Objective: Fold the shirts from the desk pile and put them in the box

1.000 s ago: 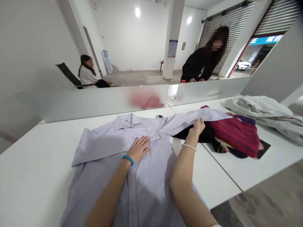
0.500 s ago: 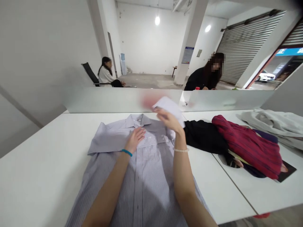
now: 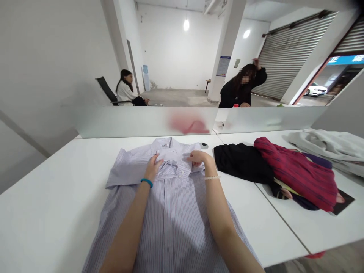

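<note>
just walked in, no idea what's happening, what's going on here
A person is handling a pale striped button-up shirt laid out on a white table, with the left hand and right hand both on its upper front, just below the collar. A black garment and a red patterned garment lie to the right. Beyond a frosted partition, one person sits and another stands.

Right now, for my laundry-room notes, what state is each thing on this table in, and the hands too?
Striped shirt: flat, front up, top part folded over
Left hand: open, on the fold
Right hand: on the fold, near the collar
Black garment: loosely bunched
Red garment: crumpled, lapping the black garment
Grey garment: heaped at the table's far right
</note>
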The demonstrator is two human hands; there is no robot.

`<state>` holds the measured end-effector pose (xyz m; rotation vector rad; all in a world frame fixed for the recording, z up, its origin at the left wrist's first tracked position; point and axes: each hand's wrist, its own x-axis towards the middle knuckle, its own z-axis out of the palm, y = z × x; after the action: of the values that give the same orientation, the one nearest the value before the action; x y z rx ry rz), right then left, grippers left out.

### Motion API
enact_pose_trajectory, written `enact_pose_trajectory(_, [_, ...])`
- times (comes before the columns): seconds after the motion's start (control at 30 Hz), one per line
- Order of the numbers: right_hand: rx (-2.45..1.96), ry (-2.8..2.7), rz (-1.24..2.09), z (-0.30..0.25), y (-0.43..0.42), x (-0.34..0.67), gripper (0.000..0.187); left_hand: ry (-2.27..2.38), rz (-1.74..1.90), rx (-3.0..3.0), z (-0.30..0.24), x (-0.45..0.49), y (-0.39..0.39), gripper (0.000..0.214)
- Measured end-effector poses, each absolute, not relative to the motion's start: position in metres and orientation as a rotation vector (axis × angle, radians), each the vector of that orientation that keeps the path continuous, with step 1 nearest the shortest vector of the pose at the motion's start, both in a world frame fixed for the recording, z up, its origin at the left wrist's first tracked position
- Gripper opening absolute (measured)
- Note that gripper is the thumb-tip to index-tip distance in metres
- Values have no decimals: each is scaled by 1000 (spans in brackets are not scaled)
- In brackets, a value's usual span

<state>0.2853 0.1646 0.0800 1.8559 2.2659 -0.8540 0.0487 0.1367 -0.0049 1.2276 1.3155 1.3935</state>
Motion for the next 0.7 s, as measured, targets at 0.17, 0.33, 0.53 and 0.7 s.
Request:
enact_pose_trajectory(0.17, [1889, 2149, -967, 51, 176, 279, 43, 1359, 1089, 1971, -3, 74, 120, 60])
enact_pose_trajectory(0.33, [1930, 2230, -1070, 47, 182, 297, 17, 1425, 1005, 2068, -6, 92, 110, 30])
enact_pose_trajectory(0.53, [2091, 2211, -1096, 42, 182, 320, 22, 1490, 1359, 1586, 3, 80, 125, 7])
enact_pose_trajectory(0.7, [2121, 2137, -1143, 37, 180, 332, 3, 1459, 1716, 1022, 17, 49, 137, 30])
